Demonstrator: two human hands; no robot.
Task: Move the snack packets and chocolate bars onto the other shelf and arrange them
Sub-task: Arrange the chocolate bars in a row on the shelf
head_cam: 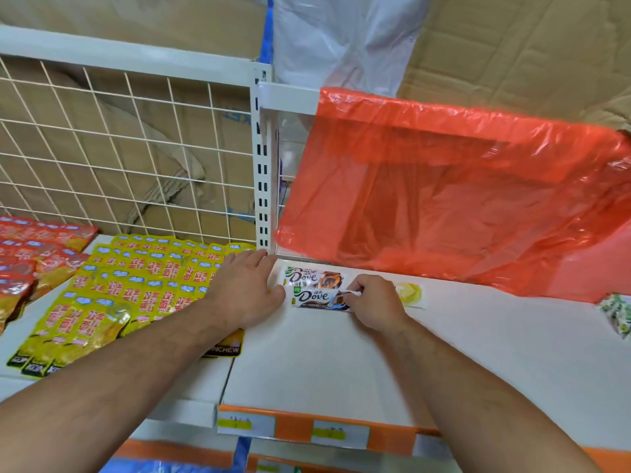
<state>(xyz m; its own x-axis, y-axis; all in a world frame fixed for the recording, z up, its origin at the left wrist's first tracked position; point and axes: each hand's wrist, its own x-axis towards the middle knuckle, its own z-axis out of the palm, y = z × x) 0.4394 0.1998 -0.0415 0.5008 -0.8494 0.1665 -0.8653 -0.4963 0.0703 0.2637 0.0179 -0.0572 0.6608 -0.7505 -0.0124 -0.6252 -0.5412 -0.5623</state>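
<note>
Chocolate bars (312,276), two of them (both marked Dove), lie side by side at the back left of the right-hand shelf (341,356). The right hand (374,302) pinches the right end of the front bar (316,298). The left hand (246,288) lies flat, fingers straight, at their left ends, beside the yellow snack packets (136,288).

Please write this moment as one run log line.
left hand: open, beside front Dove bar | right hand: pinches its right end

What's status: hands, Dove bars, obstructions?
Left hand open beside front Dove bar. Right hand pinches its right end. Second Dove bar just behind. Red plastic sheet hangs behind, not blocking.
</note>
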